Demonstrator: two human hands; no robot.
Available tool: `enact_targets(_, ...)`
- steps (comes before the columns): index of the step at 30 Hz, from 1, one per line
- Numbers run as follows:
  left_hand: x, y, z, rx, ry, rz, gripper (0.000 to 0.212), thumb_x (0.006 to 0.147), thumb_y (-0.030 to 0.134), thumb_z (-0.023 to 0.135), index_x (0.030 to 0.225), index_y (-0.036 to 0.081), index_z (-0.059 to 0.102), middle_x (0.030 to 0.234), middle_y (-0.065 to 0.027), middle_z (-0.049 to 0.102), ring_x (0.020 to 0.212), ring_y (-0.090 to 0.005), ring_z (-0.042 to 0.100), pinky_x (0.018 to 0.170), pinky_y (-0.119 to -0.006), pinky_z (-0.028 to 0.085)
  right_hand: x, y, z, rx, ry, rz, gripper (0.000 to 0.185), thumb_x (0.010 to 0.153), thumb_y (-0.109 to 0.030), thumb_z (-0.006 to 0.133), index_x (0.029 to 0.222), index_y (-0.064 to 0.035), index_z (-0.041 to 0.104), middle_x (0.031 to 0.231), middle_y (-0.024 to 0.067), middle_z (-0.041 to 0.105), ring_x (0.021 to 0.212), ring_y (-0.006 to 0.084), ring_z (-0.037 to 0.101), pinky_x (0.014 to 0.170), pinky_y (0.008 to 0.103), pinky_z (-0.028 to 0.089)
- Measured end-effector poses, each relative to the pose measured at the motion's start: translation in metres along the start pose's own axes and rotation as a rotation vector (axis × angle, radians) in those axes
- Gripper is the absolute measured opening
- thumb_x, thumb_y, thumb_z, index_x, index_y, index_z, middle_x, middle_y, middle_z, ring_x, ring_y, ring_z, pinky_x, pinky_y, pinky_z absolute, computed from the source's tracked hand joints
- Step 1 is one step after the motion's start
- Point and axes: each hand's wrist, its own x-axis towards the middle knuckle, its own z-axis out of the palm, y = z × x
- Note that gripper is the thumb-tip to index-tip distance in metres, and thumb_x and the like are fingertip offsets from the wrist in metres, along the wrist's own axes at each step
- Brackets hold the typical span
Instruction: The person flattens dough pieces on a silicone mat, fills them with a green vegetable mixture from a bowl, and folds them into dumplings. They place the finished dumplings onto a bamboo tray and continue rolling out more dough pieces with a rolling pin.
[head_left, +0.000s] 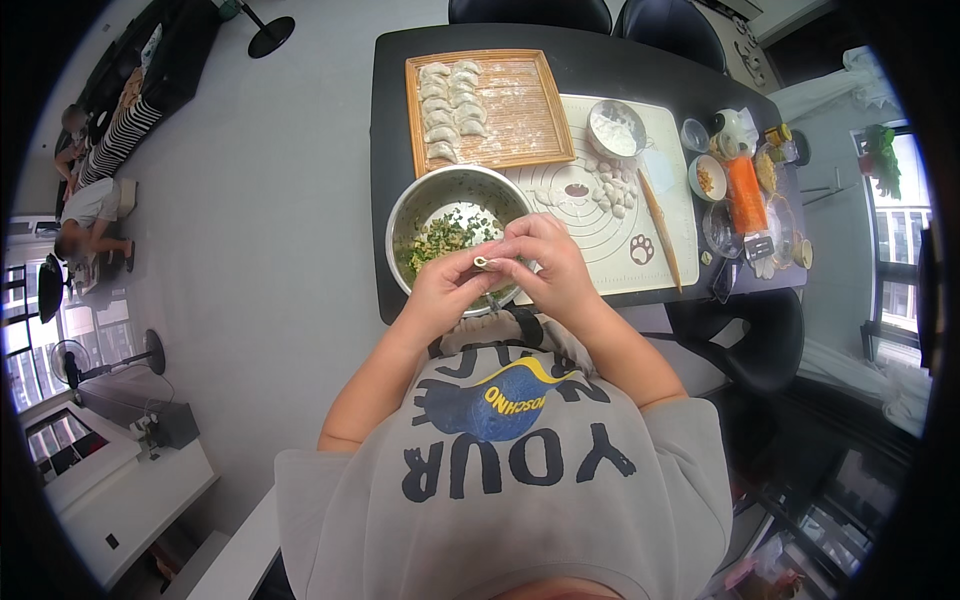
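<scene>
Between my left hand (448, 289) and my right hand (546, 259) is a dumpling (482, 262), its dough folded over. The fingers of both hands pinch it and hide most of it. They hover over the near part of a steel bowl (397, 225), which holds chopped green and yellow filling (446, 238). Behind the bowl, a bamboo tray (525, 105) carries two rows of shaped dumplings (454, 109) on its left half. To the right on a pale kneading mat (600, 274) lie small dough pieces (616, 191) and flattened dough rounds (550, 196).
A wooden rolling pin (660, 229) rests on the mat near a metal bowl of flour (616, 131). Along the table's right side are a small bowl of yellow bits (707, 178), an orange package (746, 195) and a slotted spatula (759, 246). Two people sit far left by a black sofa (180, 60).
</scene>
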Motion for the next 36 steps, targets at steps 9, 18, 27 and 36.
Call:
enact_targets(9, 0.001, -0.004, -0.002, 0.033, -0.019, -0.052, 0.032, 0.093, 0.007, 0.060, 0.125, 0.003, 0.060, 0.107, -0.0055, 0.068, 0.097, -0.0098, 0.063, 0.085, -0.024, 0.051, -0.001, -0.002, 0.005, -0.015, 0.091, -0.030, 0.012, 0.077, -0.015, 0.071, 0.089, -0.0125, 0.072, 0.094, 0.0034, 0.059, 0.091, 0.0233, 0.054, 0.081, 0.0349, 0.037)
enact_targets(18, 0.001, -0.004, 0.003, -0.001, -0.026, -0.070, 0.034, 0.093, 0.002, 0.057, 0.127, -0.001, 0.055, 0.113, -0.0065, 0.063, 0.102, -0.0120, 0.060, 0.088, -0.027, 0.051, -0.001, 0.001, 0.010, 0.002, 0.084, -0.014, 0.008, 0.080, -0.015, 0.069, 0.085, -0.0094, 0.071, 0.094, 0.0057, 0.059, 0.090, 0.0259, 0.054, 0.082, 0.0366, 0.038)
enact_targets(27, 0.005, -0.019, 0.006, -0.208, 0.150, 0.099, 0.043, 0.091, 0.000, 0.060, 0.133, 0.000, 0.049, 0.132, -0.0114, 0.052, 0.110, -0.0152, 0.059, 0.093, -0.028, 0.049, -0.007, 0.031, 0.005, 0.748, 0.005, 0.447, 0.046, 0.100, -0.028, 0.052, 0.139, -0.0053, 0.044, 0.116, 0.0093, 0.060, 0.104, 0.0156, 0.058, 0.086, 0.0284, 0.049)
enact_targets(36, 0.008, -0.004, -0.002, 0.465, 0.176, 0.291, 0.038, 0.095, 0.017, 0.058, 0.128, -0.001, 0.056, 0.142, -0.0213, 0.045, 0.112, -0.0265, 0.061, 0.092, -0.032, 0.049, -0.025, 0.029, 0.038, 1.131, -0.107, 0.654, 0.042, 0.097, -0.023, 0.058, 0.133, -0.0037, 0.049, 0.101, 0.0024, 0.064, 0.080, 0.0084, 0.063, 0.066, 0.0220, 0.052)
